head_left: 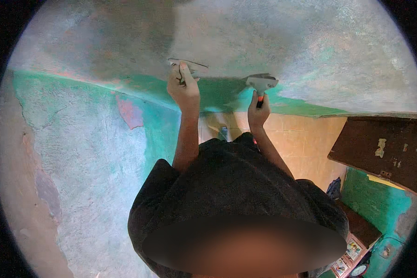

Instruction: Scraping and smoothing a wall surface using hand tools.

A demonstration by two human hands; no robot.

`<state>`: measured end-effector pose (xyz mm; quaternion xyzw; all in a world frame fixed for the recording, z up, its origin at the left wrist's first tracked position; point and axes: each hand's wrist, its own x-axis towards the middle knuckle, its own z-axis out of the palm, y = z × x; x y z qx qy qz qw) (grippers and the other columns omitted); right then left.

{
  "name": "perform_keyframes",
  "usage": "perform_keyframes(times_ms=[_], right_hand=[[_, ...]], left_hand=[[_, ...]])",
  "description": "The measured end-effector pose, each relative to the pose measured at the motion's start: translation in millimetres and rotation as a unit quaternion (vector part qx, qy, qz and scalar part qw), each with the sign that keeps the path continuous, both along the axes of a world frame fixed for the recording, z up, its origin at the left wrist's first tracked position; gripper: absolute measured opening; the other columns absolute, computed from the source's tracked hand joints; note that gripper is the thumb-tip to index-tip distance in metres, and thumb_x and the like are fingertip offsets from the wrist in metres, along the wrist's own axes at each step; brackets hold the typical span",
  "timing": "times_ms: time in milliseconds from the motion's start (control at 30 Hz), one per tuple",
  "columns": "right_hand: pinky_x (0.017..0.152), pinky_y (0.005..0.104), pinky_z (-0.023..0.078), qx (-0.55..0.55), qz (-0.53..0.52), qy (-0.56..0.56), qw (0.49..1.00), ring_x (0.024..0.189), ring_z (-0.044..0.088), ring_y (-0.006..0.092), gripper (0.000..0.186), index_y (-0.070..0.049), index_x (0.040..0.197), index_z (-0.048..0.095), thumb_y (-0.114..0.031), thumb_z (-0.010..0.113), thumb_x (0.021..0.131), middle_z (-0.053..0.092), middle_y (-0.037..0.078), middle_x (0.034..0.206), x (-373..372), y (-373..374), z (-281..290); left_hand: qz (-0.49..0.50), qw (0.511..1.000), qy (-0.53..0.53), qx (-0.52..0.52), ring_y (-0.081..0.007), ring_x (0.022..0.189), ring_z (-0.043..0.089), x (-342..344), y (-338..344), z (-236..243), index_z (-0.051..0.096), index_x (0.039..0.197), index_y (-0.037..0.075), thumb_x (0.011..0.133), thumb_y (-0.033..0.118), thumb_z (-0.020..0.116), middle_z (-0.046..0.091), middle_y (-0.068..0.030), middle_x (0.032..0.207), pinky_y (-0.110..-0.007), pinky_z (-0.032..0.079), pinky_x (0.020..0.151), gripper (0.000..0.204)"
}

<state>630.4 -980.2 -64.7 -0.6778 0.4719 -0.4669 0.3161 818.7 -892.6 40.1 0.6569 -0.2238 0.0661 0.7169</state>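
Observation:
In my left hand [184, 90] is a thin flat plate [193, 63], pinched between thumb and fingers and seen nearly edge-on. Dark smears or a dark part show by those fingers; I cannot make out which. My right hand [259, 113] is closed around the handle of a putty knife [262, 83]. Its wide grey blade points up at the wall, and some grey paste seems to lie along its tip. Both tools are near the wall [236, 41], which is coated grey-white above a green painted band [217, 92]. Whether either blade touches it is unclear.
On the left, a side wall [92, 162] has patchy green paint and peeled spots. Tan floor tiles [301, 139] lie below. To the right stand a dark brown door or panel [380, 148], framed pictures [353, 250] and a round clock [359, 270].

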Motion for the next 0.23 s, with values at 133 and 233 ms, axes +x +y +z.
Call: perform_keyframes(times_ms=[133, 233], right_hand=[[0.052, 0.0374, 0.042, -0.035, 0.003, 0.011, 0.999, 0.054, 0.053, 0.0300, 0.025, -0.004, 0.086, 0.055, -0.026, 0.064, 0.094, 0.052, 0.016, 0.063, -3, -10, -20], [0.052, 0.0297, 0.040, -0.009, -0.004, 0.020, 1.000, 0.054, 0.046, 0.0149, 0.022, -0.003, 0.090, 0.057, -0.024, 0.063, 0.095, 0.054, 0.008, 0.064, -4, -4, -35]], left_hand=[[-0.009, 1.000, 0.018, 0.007, -0.0086, 0.059, 0.052, -6, -2, 15, 0.057, 0.083, -0.001, 0.099, 0.024, 0.053, 0.052, -0.0033, 0.068, -0.027, 0.054, 0.050, 0.029], [0.006, 1.000, -0.004, 0.025, -0.0121, 0.058, 0.056, -2, 1, 12, 0.060, 0.086, 0.000, 0.098, 0.025, 0.054, 0.056, -0.0059, 0.070, -0.029, 0.055, 0.050, 0.028]])
